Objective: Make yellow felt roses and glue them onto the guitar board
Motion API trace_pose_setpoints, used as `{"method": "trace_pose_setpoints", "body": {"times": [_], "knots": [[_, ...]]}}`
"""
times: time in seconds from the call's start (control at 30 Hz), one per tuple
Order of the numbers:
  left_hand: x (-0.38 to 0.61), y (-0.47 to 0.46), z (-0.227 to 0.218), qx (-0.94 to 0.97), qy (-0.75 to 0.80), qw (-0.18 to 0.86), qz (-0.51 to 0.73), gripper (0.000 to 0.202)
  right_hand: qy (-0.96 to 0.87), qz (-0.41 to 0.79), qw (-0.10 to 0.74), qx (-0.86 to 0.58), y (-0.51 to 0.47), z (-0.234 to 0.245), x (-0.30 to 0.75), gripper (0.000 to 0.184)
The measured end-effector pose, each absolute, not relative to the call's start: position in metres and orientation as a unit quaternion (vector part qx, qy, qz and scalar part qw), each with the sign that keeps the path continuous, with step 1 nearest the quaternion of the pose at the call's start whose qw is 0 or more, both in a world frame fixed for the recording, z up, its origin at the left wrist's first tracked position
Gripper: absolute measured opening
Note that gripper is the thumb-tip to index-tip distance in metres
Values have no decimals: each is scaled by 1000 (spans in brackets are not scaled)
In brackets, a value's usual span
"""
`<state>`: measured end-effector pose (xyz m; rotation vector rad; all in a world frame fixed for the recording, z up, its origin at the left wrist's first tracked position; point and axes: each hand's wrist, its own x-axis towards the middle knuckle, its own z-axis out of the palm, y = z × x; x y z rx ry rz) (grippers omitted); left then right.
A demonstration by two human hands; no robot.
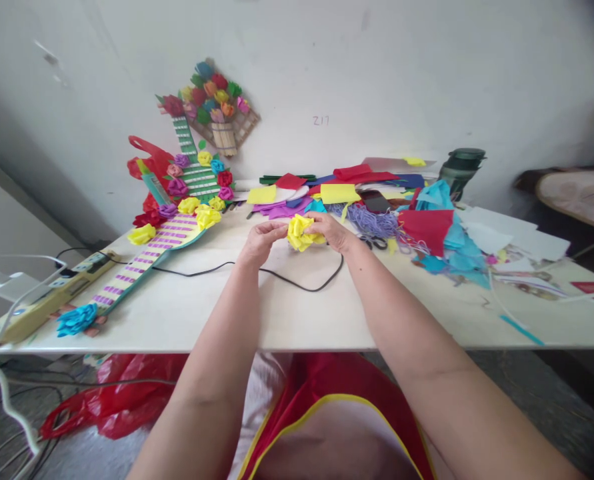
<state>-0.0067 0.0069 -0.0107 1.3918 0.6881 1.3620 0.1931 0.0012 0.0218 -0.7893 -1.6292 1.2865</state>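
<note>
Both my hands meet above the middle of the white table (297,320) around a crumpled yellow paper flower (301,233). My right hand (333,231) wraps its fingers round the flower from the right. My left hand (261,240) pinches the flower's left edge with fingertips pressed together. A black cable (287,280) loops on the table just under my hands.
A guitar-shaped paper craft (147,257) with paper flowers lies at the left, by a power strip (51,300). Coloured paper scraps (437,233), a phone (375,201), scissors (374,241) and a dark green bottle (459,170) crowd the back right. A red plastic bag (111,400) lies under the table.
</note>
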Motion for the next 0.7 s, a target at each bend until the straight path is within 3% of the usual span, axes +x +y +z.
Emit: {"method": "trace_pose_setpoints", "body": {"times": [0.17, 0.7], "knots": [[-7, 6, -10, 581, 277, 526, 556, 37, -660, 520, 441, -316, -1, 24, 193, 33], [-6, 4, -10, 574, 278, 529, 559, 36, -647, 523, 451, -324, 4, 18, 191, 26]]}}
